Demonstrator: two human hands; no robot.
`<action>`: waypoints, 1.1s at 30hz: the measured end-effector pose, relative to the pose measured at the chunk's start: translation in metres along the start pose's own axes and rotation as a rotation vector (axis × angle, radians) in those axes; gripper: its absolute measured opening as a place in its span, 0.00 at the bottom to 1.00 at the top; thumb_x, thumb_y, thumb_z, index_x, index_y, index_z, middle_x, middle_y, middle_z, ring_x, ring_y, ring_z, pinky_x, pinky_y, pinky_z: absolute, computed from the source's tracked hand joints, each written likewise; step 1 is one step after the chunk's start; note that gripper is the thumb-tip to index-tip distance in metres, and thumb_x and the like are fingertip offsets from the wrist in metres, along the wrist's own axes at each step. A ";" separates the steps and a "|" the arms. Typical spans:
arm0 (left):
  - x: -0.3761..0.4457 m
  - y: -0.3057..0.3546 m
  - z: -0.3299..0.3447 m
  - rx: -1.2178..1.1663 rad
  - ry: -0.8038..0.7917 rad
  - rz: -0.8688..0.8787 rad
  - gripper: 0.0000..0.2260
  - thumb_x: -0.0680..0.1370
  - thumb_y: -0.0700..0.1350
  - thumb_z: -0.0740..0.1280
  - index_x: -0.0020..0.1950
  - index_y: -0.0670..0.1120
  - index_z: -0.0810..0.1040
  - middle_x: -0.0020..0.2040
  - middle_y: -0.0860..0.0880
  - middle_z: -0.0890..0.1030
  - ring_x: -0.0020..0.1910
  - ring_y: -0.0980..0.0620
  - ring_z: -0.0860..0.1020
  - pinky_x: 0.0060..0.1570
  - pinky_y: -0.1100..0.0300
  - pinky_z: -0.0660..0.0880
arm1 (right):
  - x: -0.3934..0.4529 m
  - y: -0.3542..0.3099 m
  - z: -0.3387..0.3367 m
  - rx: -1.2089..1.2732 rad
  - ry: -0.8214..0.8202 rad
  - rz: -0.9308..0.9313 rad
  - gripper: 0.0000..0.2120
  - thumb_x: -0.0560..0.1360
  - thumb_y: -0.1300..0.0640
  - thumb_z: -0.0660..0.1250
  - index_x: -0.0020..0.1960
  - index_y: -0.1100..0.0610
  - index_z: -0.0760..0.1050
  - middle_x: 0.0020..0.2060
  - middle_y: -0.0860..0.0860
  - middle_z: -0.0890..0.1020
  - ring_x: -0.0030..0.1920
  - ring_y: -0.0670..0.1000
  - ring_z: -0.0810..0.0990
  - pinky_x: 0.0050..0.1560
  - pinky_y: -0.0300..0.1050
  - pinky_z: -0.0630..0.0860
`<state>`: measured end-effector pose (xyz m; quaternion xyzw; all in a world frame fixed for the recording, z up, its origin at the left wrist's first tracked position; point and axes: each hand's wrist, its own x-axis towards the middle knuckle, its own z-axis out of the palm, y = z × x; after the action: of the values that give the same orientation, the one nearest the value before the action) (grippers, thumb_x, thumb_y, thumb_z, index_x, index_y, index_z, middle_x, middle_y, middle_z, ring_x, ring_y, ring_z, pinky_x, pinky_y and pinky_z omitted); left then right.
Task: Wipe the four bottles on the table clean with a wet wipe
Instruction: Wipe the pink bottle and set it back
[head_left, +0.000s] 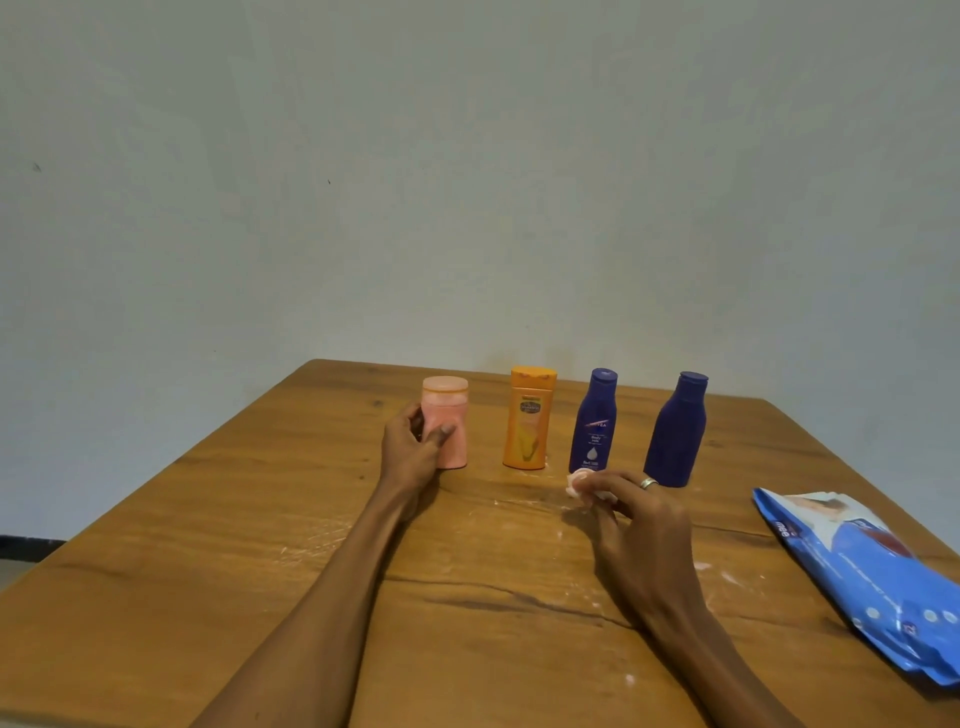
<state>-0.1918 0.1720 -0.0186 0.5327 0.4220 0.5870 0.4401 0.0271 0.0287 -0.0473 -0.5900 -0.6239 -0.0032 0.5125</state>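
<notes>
Head view — early, by the look of it.
Left hand (410, 447) gripping pink bottle (447, 423) at row's left end; right hand (631, 512) pinching crumpled wet wipe (581, 483) on desk (208, 545) — orange bottle (529, 418), labelled blue bottle (594, 422), plain blue bottle (677, 431) upright, untouched; cleanliness impossible to tell.
</notes>
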 end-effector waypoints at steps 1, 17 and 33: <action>0.004 -0.001 0.001 0.016 0.001 0.003 0.20 0.77 0.34 0.70 0.69 0.39 0.73 0.59 0.44 0.80 0.55 0.50 0.80 0.44 0.64 0.79 | 0.000 0.000 0.000 0.001 -0.007 -0.004 0.15 0.74 0.62 0.73 0.56 0.46 0.81 0.53 0.40 0.81 0.57 0.41 0.78 0.54 0.35 0.78; 0.021 -0.011 -0.007 0.126 -0.197 -0.115 0.24 0.78 0.31 0.66 0.74 0.40 0.67 0.67 0.42 0.76 0.66 0.44 0.74 0.58 0.49 0.79 | -0.001 -0.002 -0.002 0.053 0.008 0.087 0.16 0.74 0.62 0.73 0.54 0.42 0.80 0.51 0.37 0.81 0.57 0.37 0.78 0.52 0.32 0.77; 0.023 -0.010 -0.008 0.188 -0.258 -0.162 0.31 0.75 0.29 0.68 0.76 0.43 0.64 0.70 0.42 0.73 0.67 0.42 0.73 0.35 0.64 0.79 | 0.001 -0.001 -0.005 0.017 0.029 0.119 0.14 0.74 0.62 0.73 0.54 0.45 0.81 0.50 0.39 0.82 0.53 0.36 0.79 0.47 0.28 0.75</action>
<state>-0.2003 0.1968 -0.0227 0.6065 0.4567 0.4343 0.4847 0.0293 0.0260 -0.0435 -0.6215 -0.5803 0.0242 0.5257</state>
